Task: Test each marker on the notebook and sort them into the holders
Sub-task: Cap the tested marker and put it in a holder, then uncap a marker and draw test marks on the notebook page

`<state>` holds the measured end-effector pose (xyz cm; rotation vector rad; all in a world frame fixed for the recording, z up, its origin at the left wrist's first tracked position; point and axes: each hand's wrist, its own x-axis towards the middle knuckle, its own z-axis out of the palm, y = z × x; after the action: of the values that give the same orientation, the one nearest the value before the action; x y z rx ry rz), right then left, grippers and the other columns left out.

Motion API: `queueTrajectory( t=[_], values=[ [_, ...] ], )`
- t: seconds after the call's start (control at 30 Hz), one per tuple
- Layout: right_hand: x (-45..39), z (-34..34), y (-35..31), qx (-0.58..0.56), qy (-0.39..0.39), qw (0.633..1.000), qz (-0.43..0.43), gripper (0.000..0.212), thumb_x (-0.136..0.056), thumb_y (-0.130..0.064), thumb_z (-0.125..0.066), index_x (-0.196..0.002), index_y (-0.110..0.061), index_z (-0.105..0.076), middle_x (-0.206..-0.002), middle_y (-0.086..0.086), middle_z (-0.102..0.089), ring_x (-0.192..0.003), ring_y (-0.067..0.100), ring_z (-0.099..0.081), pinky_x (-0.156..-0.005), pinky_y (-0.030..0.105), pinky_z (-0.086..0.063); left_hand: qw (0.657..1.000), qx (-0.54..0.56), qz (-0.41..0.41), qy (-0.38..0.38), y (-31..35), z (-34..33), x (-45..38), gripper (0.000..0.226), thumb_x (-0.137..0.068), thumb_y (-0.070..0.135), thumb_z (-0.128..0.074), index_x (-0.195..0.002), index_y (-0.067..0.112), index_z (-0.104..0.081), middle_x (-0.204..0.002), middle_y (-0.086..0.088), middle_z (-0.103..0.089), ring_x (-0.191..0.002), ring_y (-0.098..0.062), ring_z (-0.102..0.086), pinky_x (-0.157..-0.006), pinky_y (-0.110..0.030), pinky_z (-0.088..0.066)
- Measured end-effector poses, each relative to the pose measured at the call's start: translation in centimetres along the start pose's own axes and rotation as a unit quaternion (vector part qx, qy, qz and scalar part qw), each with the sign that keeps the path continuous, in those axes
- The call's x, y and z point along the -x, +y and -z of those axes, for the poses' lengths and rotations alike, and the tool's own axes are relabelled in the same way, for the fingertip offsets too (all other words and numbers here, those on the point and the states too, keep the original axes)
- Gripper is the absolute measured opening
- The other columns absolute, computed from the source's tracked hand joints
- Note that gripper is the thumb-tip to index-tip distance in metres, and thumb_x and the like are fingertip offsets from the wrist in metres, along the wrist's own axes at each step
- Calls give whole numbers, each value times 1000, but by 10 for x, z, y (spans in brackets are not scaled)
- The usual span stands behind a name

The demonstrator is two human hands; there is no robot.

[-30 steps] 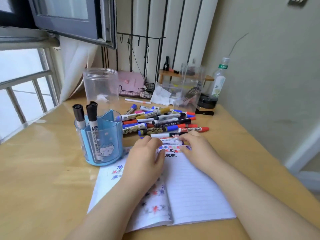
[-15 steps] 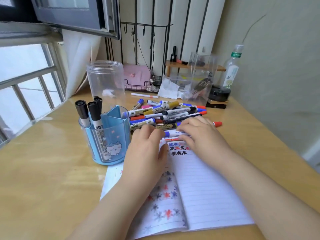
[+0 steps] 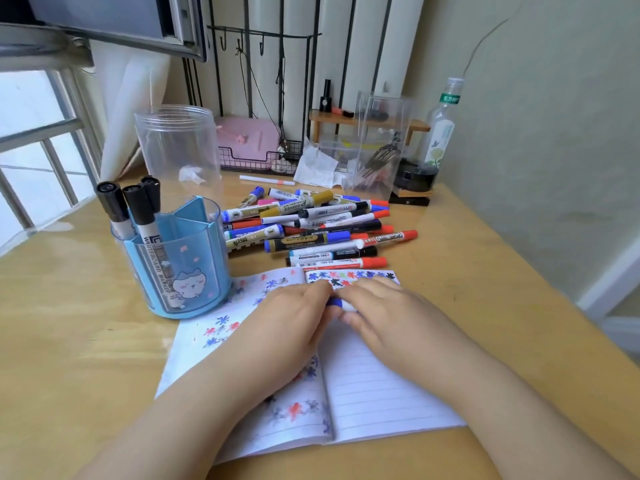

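An open lined notebook point(image 3: 374, 386) lies on the desk, with coloured star scribbles along its top and on its left page. Above it, my left hand point(image 3: 287, 327) and my right hand point(image 3: 391, 317) together hold a blue-capped white marker point(image 3: 338, 304); only a short piece shows between the fingers. A pile of mixed markers point(image 3: 322, 226) lies just beyond the notebook. The blue divided holder point(image 3: 180, 271) at the left carries three black-capped markers point(image 3: 138, 209). A clear round jar point(image 3: 178, 147) stands behind it, with only a small scrap of paper inside.
A clear rectangular box point(image 3: 379, 147), a plastic bottle point(image 3: 441, 129), a black round object point(image 3: 417, 174), crumpled paper point(image 3: 318, 166) and a wire basket with a pink item point(image 3: 249, 147) line the desk's back. The wall is on the right, a window on the left.
Both hands drew back from the marker pile toward me, over the notebook, bringing the blue-capped marker with them. The view tilted down and closer.
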<state>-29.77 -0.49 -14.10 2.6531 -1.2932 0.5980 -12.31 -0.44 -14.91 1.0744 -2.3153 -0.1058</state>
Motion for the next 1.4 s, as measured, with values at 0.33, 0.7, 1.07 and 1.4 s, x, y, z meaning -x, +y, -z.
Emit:
queueTrajectory(
  t=[0.33,0.7,1.07,1.4],
  values=[
    [2,15,2,-105,-24,994,4,43,-91,-49,-31,-99,-21,-63,-77,-11,-58,-69,15,-51,-56,33,-45,996,89,6,-4,2,7,2,43,-91,49,-26,-84,14,-50,-62,13,-43,-64,-9,-44,-57,-19,-33],
    [-3,34,11,-190,-62,980,-1,39,-91,-51,-39,-98,-22,-65,-79,-9,-63,-73,12,-54,-62,36,-48,995,93,-27,15,9,11,-1,40,-94,42,-27,-81,11,-50,-63,11,-42,-61,-5,-40,-55,-11,-31],
    [0,33,-9,35,23,999,34,28,-90,-40,-39,-82,-23,-59,-59,-11,-54,-51,15,-49,-42,27,-14,993,115,-13,18,6,11,2,43,-93,46,-25,-81,13,-49,-66,4,-48,-62,-6,-42,-57,-20,-34],
    [2,31,-6,43,37,998,33,33,-91,-43,-37,-83,-23,-62,-60,-10,-56,-50,16,-50,-44,23,-19,992,125,-11,24,6,11,1,32,-93,47,-25,-79,25,-44,-65,11,-45,-61,-5,-43,-56,-19,-34]
  ],
)
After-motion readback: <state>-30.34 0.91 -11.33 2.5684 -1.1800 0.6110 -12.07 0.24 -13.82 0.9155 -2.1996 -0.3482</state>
